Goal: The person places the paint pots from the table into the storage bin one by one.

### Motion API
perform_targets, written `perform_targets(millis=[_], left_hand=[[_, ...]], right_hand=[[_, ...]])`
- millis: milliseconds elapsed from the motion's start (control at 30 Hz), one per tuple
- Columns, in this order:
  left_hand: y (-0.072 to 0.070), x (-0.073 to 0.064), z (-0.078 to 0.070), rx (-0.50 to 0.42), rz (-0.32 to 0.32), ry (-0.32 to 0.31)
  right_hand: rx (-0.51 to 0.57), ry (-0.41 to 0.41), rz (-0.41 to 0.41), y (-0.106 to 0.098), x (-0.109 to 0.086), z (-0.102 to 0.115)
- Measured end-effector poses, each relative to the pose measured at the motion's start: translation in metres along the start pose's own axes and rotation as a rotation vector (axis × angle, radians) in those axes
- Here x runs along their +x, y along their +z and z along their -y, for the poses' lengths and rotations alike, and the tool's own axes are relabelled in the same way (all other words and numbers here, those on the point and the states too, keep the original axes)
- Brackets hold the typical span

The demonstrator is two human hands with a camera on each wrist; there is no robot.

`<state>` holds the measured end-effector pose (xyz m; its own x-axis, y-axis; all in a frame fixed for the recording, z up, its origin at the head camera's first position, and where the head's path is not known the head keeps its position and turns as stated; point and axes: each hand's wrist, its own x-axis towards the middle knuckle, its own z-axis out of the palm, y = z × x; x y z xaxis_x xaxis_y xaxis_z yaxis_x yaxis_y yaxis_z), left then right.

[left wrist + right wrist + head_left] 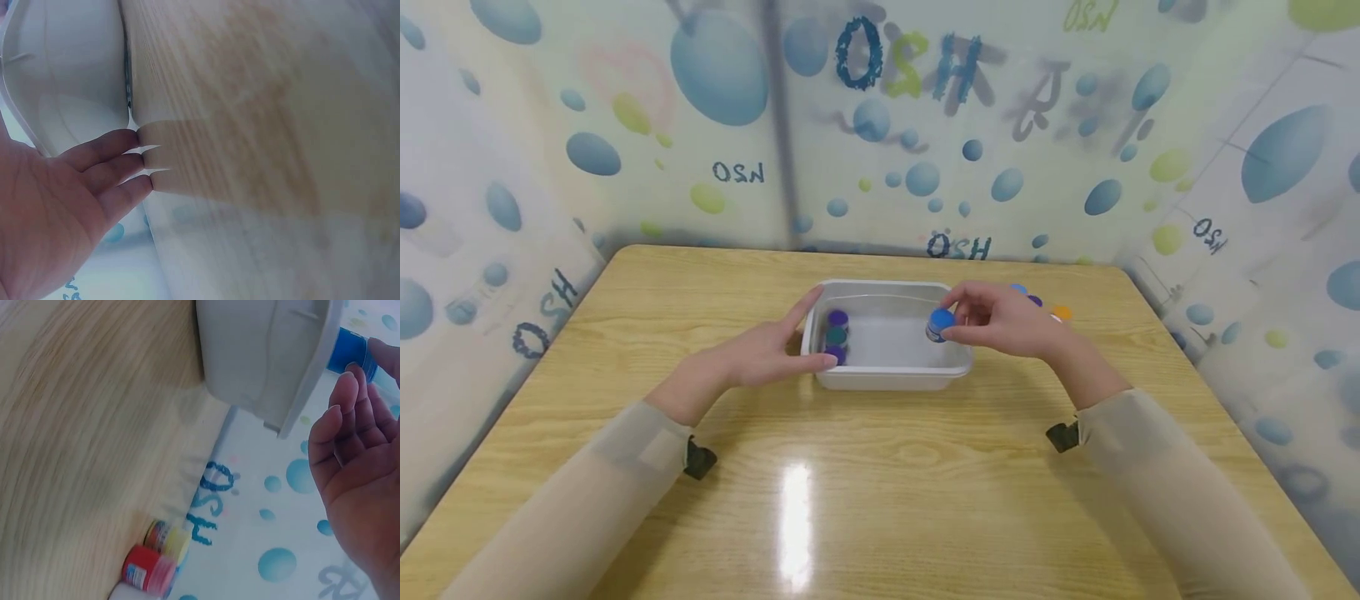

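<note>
A white plastic basin (pixel 891 380) stands on the wooden table. My right hand (pixel 1007 321) pinches a small paint jar with a blue lid (pixel 942 320) between thumb and fingertips, over the basin's right end. In the right wrist view the blue jar (pixel 347 351) shows past the basin's rim, fingers round its side. My left hand (pixel 767 353) spreads along the basin's left end, index finger at the far corner and thumb over the near rim. Its other fingers (pixel 119 165) extend nearly straight beside the basin's wall. Inside, at the left, sit a purple-lidded jar (pixel 838 318), a green-lidded jar (pixel 836 335) and another purple-lidded one.
Behind my right hand stand several more jars, among them an orange-lidded one (pixel 1062 312) and a dark purple-lidded one (pixel 1035 301). The right wrist view shows a red jar (pixel 145 570) and a yellow-lidded jar (pixel 169 540). Patterned walls (pixel 880 208) enclose the table's far side and flanks.
</note>
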<state>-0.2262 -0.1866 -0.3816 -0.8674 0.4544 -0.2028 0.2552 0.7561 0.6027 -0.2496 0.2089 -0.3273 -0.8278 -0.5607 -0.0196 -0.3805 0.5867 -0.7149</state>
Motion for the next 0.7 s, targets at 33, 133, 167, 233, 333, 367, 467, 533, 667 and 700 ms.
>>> perform_targets(millis=[33,133,167,233,333,367,467,533,667,700], left_hand=[[0.000,0.000,0.000,0.000,0.000,-0.002],[0.000,-0.002,0.000,-0.002,0.001,-0.003],[0.000,-0.002,0.000,-0.003,0.000,-0.002],[0.000,-0.002,0.000,-0.003,0.000,-0.001],[-0.001,-0.002,0.000,0.003,-0.007,0.001],[-0.001,-0.002,0.000,0.005,-0.008,0.001],[-0.001,-0.002,-0.001,0.010,-0.008,-0.001],[-0.001,-0.002,-0.001,0.009,-0.004,-0.005],[-0.001,-0.003,-0.002,0.000,0.004,-0.012],[-0.001,-0.003,-0.002,-0.001,0.005,-0.013]], right_hand=[[0.004,-0.006,0.006,0.003,0.004,0.000],[0.008,-0.014,0.017,0.011,0.016,0.001],[0.010,-0.018,0.017,0.013,0.020,0.002],[-0.001,-0.025,0.011,0.016,0.028,0.006],[-0.015,-0.041,0.004,0.021,0.040,0.013],[-0.019,-0.048,0.004,0.022,0.043,0.015],[-0.027,-0.050,0.012,0.027,0.053,0.020],[-0.031,-0.044,0.017,0.031,0.059,0.022],[-0.024,-0.028,0.026,0.039,0.071,0.022],[-0.016,-0.026,0.027,0.041,0.075,0.021]])
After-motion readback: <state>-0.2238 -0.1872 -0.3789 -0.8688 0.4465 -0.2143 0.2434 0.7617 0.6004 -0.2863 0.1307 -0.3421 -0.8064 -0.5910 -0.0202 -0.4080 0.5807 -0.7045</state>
